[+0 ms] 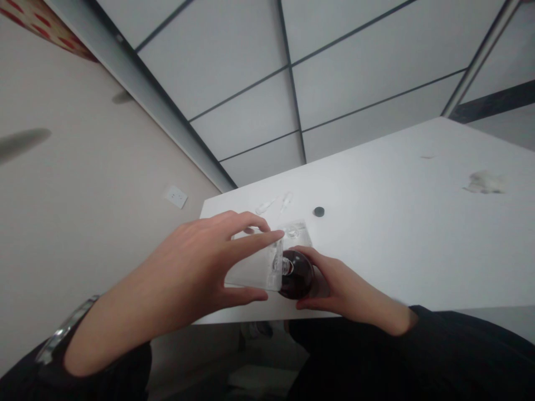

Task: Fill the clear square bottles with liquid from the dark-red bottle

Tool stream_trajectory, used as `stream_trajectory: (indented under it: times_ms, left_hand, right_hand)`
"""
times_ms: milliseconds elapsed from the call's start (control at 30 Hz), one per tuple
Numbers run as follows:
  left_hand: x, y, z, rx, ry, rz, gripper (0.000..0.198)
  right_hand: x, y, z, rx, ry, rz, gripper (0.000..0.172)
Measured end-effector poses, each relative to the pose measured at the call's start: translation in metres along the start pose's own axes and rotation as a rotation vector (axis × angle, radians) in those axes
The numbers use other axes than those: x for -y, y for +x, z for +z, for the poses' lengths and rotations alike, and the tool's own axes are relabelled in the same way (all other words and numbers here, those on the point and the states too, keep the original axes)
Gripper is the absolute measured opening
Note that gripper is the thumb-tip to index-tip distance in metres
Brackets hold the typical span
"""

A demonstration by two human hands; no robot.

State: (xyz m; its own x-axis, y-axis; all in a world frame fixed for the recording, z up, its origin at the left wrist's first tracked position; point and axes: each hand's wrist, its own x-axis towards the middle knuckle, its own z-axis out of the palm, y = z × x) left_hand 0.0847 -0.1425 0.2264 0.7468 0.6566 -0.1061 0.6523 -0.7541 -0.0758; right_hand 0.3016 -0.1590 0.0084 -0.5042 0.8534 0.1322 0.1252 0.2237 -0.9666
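Observation:
My left hand grips a clear, flat-sided plastic container between the fingers and thumb, just above the table's near edge. Wrapped around a dark brown bottle is my right hand. The bottle's threaded neck is uncapped and points left, against or very near the container's right end; whether they touch I cannot tell. A second clear container lies just behind, partly hidden by my left hand and the bottle. Further back on the table is a round black cap.
Two small clear plastic pieces lie near the back left of the white table. A crumpled white tissue rests far right. A wall with a socket borders the left, and panelled doors stand behind.

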Motion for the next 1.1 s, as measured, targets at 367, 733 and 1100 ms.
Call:
stream_trajectory:
  times_ms: [367, 733, 1100]
  left_hand:
    - [-0.001, 0.004, -0.002, 0.011, 0.057, 0.029, 0.058]
    - [-0.005, 0.005, -0.006, 0.018, 0.064, 0.031, 0.055]
    - [-0.008, 0.011, -0.004, 0.024, 0.042, 0.06, 0.06]
  right_hand:
    - [0.0, 0.0, -0.001, 0.002, 0.0, -0.003, 0.085]
    - [0.001, 0.0, -0.001, -0.008, -0.004, -0.012, 0.084]
    - [-0.002, -0.001, 0.0, -0.011, -0.007, -0.031, 0.084]
